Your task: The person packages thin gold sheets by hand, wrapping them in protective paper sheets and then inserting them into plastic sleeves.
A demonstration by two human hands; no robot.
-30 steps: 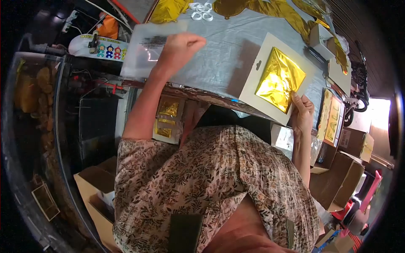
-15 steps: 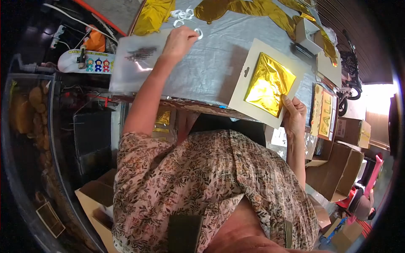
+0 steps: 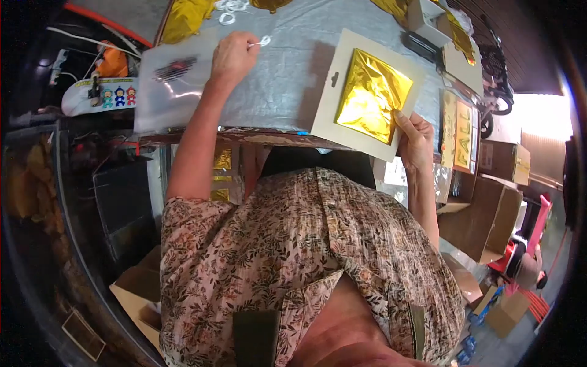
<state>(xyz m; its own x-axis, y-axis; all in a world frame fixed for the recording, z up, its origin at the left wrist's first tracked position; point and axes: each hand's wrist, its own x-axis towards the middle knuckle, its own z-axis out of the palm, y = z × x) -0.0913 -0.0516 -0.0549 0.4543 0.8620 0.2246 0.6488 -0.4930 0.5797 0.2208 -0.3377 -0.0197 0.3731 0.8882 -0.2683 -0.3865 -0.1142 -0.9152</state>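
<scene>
My left hand (image 3: 235, 56) is closed in a pinch on a small white string loop (image 3: 265, 41), which sticks out to the right of the fingertips. Above this hand lies a bundle of white loops (image 3: 231, 7) on the grey table cover (image 3: 269, 92). My right hand (image 3: 417, 142) grips the lower right corner of a pale card (image 3: 327, 101), thumb on top. On the card sits a folded gold foil packet (image 3: 374, 92). The card is tilted over the table's front edge.
Gold foil (image 3: 183, 21) and a clear plastic sheet (image 3: 165, 79) lie at the table's left. A white box (image 3: 425, 21) and a black object (image 3: 422, 49) are at its right. Cardboard boxes (image 3: 483, 214) stand right; another person (image 3: 529, 269) is far right.
The view has shifted, so the table sits higher and further left. My left hand has drawn back from the white bundle with the loop. My right hand still holds the card.
</scene>
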